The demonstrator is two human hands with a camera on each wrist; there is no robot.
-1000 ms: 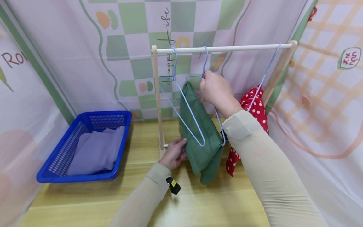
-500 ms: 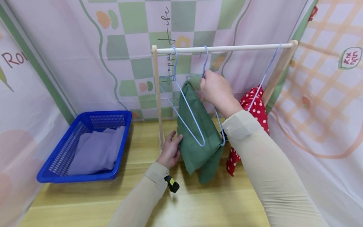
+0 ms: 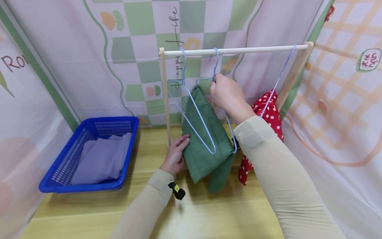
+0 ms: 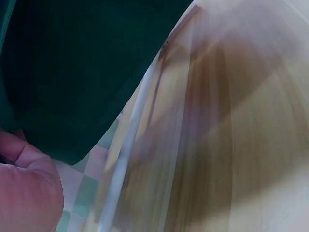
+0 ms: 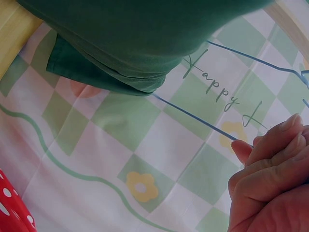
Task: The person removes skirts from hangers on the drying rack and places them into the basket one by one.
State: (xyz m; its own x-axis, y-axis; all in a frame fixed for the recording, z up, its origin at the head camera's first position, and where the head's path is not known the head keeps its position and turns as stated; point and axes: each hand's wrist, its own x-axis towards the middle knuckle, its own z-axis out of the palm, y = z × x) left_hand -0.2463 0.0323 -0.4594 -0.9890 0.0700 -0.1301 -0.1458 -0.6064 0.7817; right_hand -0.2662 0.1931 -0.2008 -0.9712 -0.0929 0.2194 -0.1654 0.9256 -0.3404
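Note:
A green cloth [image 3: 206, 146] hangs draped over a blue wire hanger [image 3: 229, 132] on the rack's white rail. My right hand [image 3: 228, 94] grips that hanger at its neck, just under the hook; in the right wrist view the curled fingers [image 5: 275, 169] show at the wire. At the cloth's left edge, my left hand [image 3: 176, 154] pinches the fabric between thumb and fingers. The left wrist view shows the thumb [image 4: 29, 154] against the green fabric [image 4: 82, 63]. A second, bare blue hanger [image 3: 198, 122] hangs left of it, in front of the cloth.
A red polka-dot cloth [image 3: 270, 116] hangs from another hanger at the rack's right end. The wooden rack [image 3: 165, 99] with its white rail [image 3: 247, 50] stands on the wood-grain table [image 3: 209, 215]. On the left, a blue basket [image 3: 47, 187] holds a lilac cloth [image 3: 102, 159].
My left hand has moved left and slightly up along the cloth's edge, briefly looser midway. The green cloth's left side has spread leftward. The right hand stays at the hanger's neck.

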